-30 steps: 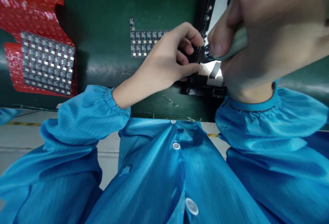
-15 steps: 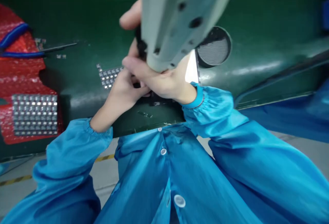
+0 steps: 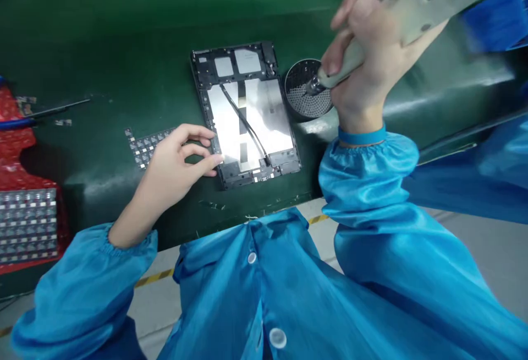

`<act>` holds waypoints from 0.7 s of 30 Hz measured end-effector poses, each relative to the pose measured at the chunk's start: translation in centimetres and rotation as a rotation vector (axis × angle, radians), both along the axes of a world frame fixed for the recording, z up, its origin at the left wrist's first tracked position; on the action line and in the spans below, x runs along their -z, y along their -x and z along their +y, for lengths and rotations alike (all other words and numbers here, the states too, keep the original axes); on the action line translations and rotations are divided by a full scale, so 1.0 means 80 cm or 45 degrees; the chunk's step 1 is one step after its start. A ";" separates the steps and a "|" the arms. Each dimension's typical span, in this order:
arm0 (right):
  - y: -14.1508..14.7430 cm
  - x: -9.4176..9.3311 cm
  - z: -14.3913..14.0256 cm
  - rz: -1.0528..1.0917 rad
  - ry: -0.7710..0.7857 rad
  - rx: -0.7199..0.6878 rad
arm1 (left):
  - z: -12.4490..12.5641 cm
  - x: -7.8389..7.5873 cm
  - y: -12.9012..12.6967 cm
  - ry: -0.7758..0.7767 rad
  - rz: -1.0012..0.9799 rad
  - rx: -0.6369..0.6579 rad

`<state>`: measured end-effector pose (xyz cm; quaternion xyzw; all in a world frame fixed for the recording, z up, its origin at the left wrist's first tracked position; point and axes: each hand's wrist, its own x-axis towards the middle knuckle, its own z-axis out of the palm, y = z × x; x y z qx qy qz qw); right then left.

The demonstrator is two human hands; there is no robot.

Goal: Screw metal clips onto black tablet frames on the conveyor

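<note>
The left hand lay low on the green bench, its forearm reaching up from a blue sleeve at the lower left. Its fingers were loosely curled rather than spread, the thumb and fingertips resting against the left edge of the tablet frame near its lower corner — touching it, not closed round it. The frame lay flat at the middle of the bench, slightly tilted, its silvery inner plate showing and a dark cable running slantwise across it from upper left to lower right.

The right hand was raised at the upper right, wrist bent, fingers wrapped tightly around the pale grey electric screwdriver. The tool's body slanted up out of the top right corner — its tip pointed down into the round black screw tray, which stood just beside the frame's right edge.

Just under the left hand's far side lay a small panel of tiny circuit boards. A larger panel sat on red bubble wrap at the left edge, well apart from the frame.

No brand, label or writing could be read on the tool, the frame or the boards; any marks were too small or blurred.
</note>
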<state>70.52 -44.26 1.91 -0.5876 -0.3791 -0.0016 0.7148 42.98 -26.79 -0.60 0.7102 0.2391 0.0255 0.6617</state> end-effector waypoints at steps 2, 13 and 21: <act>-0.011 0.017 -0.003 -0.026 -0.153 -0.061 | 0.000 -0.003 0.000 -0.004 0.041 0.014; -0.016 0.045 -0.005 0.022 -0.217 -0.148 | -0.001 -0.011 0.002 -0.040 0.088 0.028; -0.005 0.034 -0.005 0.004 -0.206 -0.169 | 0.001 -0.001 0.003 -0.037 0.056 0.030</act>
